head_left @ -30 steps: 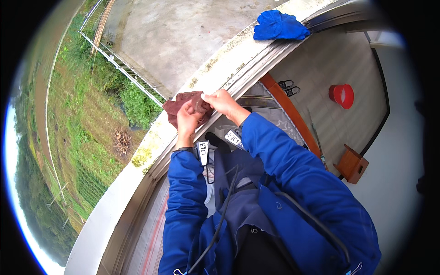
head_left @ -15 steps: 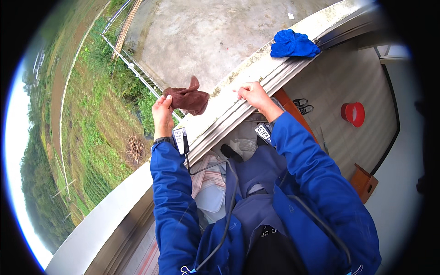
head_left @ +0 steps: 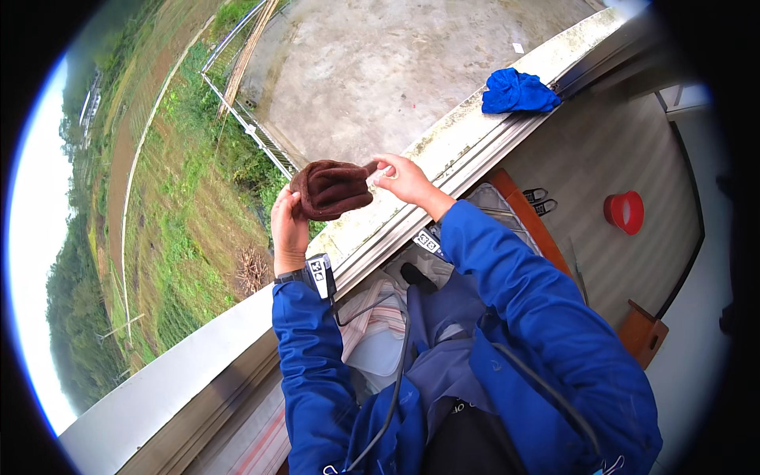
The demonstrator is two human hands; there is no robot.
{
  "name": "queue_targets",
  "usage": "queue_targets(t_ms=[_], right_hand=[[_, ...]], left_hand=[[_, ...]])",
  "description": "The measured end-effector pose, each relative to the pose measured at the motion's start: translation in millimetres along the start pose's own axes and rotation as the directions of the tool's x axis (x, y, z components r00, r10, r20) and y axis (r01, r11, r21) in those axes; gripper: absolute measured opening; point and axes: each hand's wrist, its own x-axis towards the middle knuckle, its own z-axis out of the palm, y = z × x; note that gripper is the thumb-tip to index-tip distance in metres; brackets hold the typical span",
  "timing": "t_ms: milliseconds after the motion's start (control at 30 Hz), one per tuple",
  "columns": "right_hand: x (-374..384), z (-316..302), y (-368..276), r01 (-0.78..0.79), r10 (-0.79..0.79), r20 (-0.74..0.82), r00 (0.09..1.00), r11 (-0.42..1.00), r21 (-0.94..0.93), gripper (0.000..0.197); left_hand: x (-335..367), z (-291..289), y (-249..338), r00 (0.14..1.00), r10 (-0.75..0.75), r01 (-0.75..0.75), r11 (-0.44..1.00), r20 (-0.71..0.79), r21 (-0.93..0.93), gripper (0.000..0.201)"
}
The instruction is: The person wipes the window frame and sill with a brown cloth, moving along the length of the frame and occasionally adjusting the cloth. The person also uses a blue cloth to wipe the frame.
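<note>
A dark brown cloth (head_left: 332, 191), bunched in loose folds, hangs between my hands just beyond the window sill (head_left: 360, 226). At its left edge, my left hand (head_left: 288, 218) grips it with thumb and fingers. Pinched on a corner at its right side is my right hand (head_left: 405, 180), over the sill. A crumpled blue cloth (head_left: 518, 91) rests on the same sill farther to the right, apart from both hands.
Outside, a concrete yard (head_left: 380, 71) and a metal railing (head_left: 247, 127) lie far below, beside green fields. Indoors are a red bucket (head_left: 625, 212), dark shoes (head_left: 540, 201), an orange-brown wooden edge (head_left: 526, 210), and a pale translucent container (head_left: 376, 352) near my legs.
My right hand has moved left to the brown cloth and taken hold of its corner. The cloth now stretches between both hands. The whole view has shifted slightly.
</note>
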Motion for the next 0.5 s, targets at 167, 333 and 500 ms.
queue_targets(t_ms=[167, 333, 500], right_hand=[[1, 31, -8, -0.002, -0.105, 0.235, 0.966, 0.910, 0.414, 0.034], [-10, 43, -12, -0.039, -0.033, 0.097, 0.995, 0.755, 0.654, 0.016], [-48, 60, -24, 0.133, -0.136, 0.000, 0.991, 0.973, 0.187, 0.011]], left_hand=[[-24, -12, 0, 1.000, -0.002, 0.003, 0.999, 0.028, -0.047, 0.033], [-42, -47, -1, 0.990, -0.066, 0.104, 0.936, -0.122, 0.337, 0.034], [-62, -36, -29, 0.910, 0.402, -0.134, 0.058, 0.099, 0.989, 0.046]])
